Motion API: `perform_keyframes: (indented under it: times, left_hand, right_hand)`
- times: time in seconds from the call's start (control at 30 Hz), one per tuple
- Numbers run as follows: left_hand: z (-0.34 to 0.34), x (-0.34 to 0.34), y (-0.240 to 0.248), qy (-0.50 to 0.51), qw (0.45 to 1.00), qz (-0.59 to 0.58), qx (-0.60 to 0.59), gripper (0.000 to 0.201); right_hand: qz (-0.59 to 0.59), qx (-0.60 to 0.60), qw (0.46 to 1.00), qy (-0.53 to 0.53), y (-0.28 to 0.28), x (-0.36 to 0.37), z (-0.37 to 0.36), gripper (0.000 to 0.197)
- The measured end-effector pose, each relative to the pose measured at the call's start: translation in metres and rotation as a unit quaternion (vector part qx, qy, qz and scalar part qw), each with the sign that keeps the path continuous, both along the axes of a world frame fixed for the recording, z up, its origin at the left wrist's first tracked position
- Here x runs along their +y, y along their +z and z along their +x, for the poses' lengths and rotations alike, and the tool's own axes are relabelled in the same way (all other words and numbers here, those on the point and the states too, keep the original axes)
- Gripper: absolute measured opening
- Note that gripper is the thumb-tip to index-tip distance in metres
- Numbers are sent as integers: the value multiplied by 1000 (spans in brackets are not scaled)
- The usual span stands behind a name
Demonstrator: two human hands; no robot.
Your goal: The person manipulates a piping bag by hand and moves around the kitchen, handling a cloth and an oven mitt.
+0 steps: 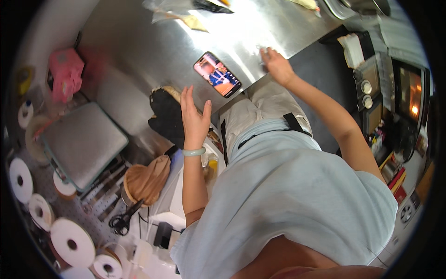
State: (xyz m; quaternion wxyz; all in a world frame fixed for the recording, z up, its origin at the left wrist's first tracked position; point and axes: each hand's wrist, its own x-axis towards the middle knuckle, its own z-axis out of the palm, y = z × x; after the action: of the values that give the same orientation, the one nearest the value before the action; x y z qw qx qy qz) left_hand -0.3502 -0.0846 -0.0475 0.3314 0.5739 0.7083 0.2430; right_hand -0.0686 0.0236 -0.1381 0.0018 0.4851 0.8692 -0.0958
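Observation:
On a shiny steel table (153, 42), a smartphone (217, 74) lies face up with a lit, colourful screen. My left hand (195, 118), a pale green bangle (193, 152) on its wrist, is raised near the phone's lower left with thumb and fingers apart, holding nothing. A black oven mitt (167, 114) with a tan edge lies beside its fingers. At the table's front edge, to the right of the phone, my right hand (278, 67) has its fingers loosely stretched and slightly bent, with a dim grey shadow or reflection by the fingertips. I see nothing held in it.
Clear plastic bags with pale contents (193, 22) lie at the table's far side. A pink box (66, 74), a flat square scale-like device (86, 142), scissors (121, 223) and several white ribbon spools (72, 242) are at left. A glowing oven (409, 95) stands at right.

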Motion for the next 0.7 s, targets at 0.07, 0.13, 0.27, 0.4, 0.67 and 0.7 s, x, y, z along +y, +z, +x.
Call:
perform_keyframes:
  times: [0.07,0.13,0.27,0.4,0.67,0.7]
  left_hand:
    - [6,4,-12,-28,1000,-1,3,54]
    - [15,10,-18,-49,999,0,8,54]
    - [38,20,-17,-59,998,13,8,57]
    - [65,21,-16,-45,998,20,42,61]
    - [116,19,-44,96,985,53,137,70]
    - [124,19,-42,123,983,43,133,74]
  right_hand:
    - [-38,61,997,-20,-1,-22,-7,27]
    - [-34,117,990,70,0,-44,-2,17]
    - [-171,149,972,64,9,-79,24,17]
    - [-208,189,954,-109,17,-84,80,32]
    - [-203,214,927,-231,-9,-89,231,33]
    - [-198,211,924,-251,-27,-93,256,30]
